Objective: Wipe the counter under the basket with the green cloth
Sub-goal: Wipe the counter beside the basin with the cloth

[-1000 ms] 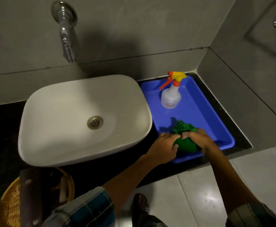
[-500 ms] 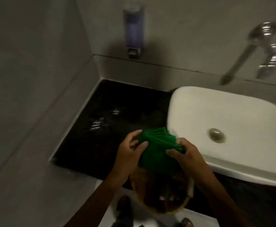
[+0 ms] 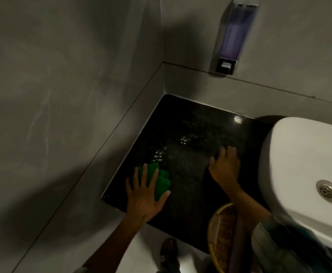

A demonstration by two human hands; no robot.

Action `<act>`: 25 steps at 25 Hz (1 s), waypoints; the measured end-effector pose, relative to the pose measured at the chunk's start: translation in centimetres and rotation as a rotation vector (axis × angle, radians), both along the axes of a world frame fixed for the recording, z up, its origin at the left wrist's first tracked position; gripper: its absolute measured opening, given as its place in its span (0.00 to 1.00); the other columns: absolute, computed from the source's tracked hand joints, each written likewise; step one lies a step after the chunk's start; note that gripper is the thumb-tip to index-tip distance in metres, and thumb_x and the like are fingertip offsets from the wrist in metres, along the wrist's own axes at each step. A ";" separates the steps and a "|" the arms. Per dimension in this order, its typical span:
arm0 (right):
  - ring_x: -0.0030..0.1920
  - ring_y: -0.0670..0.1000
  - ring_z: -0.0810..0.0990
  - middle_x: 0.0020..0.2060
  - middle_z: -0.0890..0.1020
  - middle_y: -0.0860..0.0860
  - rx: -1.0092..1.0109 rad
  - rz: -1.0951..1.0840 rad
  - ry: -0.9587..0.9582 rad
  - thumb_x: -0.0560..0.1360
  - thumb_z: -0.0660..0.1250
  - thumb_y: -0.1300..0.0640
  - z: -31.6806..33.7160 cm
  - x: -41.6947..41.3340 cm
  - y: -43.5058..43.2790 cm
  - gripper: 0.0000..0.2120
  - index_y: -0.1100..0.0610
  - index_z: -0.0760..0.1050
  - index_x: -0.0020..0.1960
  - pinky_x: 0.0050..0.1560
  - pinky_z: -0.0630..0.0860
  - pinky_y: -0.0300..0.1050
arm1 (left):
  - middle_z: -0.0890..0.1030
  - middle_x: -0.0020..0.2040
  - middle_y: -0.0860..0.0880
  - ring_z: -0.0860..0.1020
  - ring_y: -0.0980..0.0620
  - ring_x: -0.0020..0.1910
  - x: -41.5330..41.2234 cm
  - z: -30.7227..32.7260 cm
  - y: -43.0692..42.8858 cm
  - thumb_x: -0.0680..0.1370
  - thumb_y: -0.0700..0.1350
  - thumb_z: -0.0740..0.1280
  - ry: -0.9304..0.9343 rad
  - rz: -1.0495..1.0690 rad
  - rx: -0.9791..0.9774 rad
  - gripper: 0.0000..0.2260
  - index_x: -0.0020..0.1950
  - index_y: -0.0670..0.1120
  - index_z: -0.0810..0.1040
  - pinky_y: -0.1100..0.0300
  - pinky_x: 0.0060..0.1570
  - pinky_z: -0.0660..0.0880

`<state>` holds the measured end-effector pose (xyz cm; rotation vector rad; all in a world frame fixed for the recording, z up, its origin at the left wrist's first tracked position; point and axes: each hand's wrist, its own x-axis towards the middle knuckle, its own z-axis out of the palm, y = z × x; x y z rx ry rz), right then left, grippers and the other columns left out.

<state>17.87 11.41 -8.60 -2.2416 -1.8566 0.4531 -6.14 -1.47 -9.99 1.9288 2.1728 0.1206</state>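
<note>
Under the spread left hand (image 3: 144, 196), pressed flat, lies the folded green cloth (image 3: 161, 181), on the dark counter (image 3: 190, 134) near the wall. Its long side runs away from the wrist. The right hand (image 3: 225, 167) rests open beside the sink (image 3: 299, 154); the basket (image 3: 223, 235) hangs off that arm. Best sweep with firm overlapping strokes through the wet patch ahead.

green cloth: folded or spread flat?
Folded. The green cloth shows stacked layered edges beside the left hand, which presses it flat on the black counter.
</note>
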 end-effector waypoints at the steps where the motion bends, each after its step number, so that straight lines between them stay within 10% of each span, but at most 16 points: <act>1: 0.77 0.61 0.56 0.76 0.61 0.62 -0.036 -0.027 -0.067 0.79 0.59 0.49 -0.8 1.4 1.2 0.28 0.61 0.61 0.75 0.74 0.57 0.61 | 0.48 0.80 0.42 0.46 0.36 0.77 0.3 -0.9 0.5 0.74 0.69 0.52 0.022 -0.007 -0.018 0.36 0.78 0.54 0.51 0.32 0.72 0.51; 9: 0.75 0.60 0.63 0.74 0.67 0.61 0.185 -0.108 -0.209 0.80 0.53 0.44 -6.0 2.3 2.8 0.27 0.58 0.65 0.73 0.73 0.56 0.64 | 0.60 0.75 0.31 0.56 0.29 0.74 3.0 -2.6 12.2 0.74 0.60 0.59 -0.056 0.269 0.163 0.34 0.76 0.43 0.60 0.35 0.71 0.57; 16: 0.76 0.57 0.61 0.76 0.64 0.59 0.175 -0.117 -0.214 0.81 0.52 0.46 -6.1 2.5 3.0 0.25 0.55 0.63 0.75 0.73 0.53 0.61 | 0.57 0.78 0.39 0.53 0.35 0.76 12.6 -2.8 20.2 0.73 0.62 0.56 0.046 -0.244 0.102 0.31 0.76 0.55 0.59 0.39 0.73 0.51; 25: 0.77 0.57 0.61 0.76 0.65 0.58 0.197 -0.158 -0.215 0.81 0.51 0.46 -5.6 2.2 2.9 0.25 0.55 0.63 0.75 0.74 0.55 0.61 | 0.59 0.77 0.37 0.56 0.31 0.74 0.0 -2.9 19.8 0.72 0.59 0.56 0.092 -0.073 0.124 0.30 0.74 0.52 0.64 0.36 0.70 0.58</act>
